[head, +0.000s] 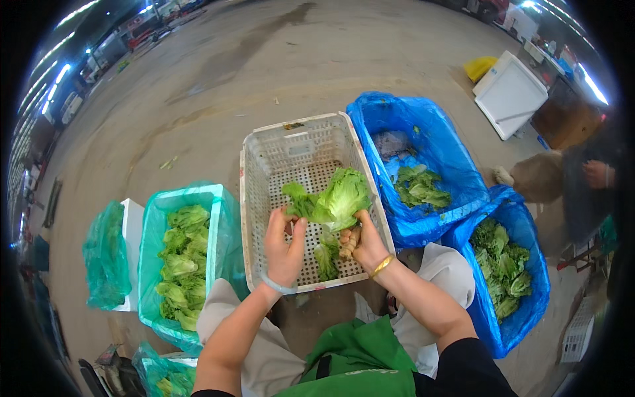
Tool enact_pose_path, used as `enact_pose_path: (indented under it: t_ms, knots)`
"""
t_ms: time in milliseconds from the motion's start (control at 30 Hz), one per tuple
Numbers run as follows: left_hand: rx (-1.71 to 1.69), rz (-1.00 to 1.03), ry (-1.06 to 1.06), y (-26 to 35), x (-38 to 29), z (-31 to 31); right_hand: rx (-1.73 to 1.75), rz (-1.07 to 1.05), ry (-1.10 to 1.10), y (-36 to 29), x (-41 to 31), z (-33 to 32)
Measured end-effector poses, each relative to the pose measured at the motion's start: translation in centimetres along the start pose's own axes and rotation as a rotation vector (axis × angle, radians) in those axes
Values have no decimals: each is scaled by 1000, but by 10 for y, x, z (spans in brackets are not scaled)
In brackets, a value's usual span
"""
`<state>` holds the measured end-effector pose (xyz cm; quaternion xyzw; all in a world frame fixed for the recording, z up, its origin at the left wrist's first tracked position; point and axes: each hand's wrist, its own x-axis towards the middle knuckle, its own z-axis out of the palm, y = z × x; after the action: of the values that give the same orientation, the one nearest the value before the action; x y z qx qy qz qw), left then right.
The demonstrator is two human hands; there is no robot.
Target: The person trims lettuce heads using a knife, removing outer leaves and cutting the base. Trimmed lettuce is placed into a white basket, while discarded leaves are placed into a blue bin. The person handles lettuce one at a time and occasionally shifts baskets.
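Note:
A head of green leaf lettuce is held above a white plastic crate with a perforated floor. My right hand grips its base from the right. A tan, knobbly object shows at that hand's fingers; I cannot tell what it is. My left hand pinches an outer lettuce leaf that spreads left from the head. Below the hands, a loose lettuce leaf lies on the crate floor.
Left stands a foam box lined with green plastic, holding several lettuces. To the right are two blue-lined containers with greens. A person's hand shows far right. A white foam lid leans behind.

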<state>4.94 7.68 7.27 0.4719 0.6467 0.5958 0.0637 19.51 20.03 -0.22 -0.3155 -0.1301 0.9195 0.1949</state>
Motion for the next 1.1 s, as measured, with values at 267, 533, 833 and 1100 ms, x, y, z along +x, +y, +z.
enact_pose_path:
  t_ms: [267, 533, 833, 1100]
  knots:
    - [166, 296, -57, 2, -32, -2, 21, -241, 148, 4, 18, -7]
    - [134, 299, -219, 16, -24, -25, 151, -160, 102, -2, 22, -17]
    - [-97, -409, -409, -24, -14, -3, -272, -491, 245, 3, -20, 25]
    - [-520, -458, -187, -27, -18, 11, -245, -519, 214, 20, -14, 29]
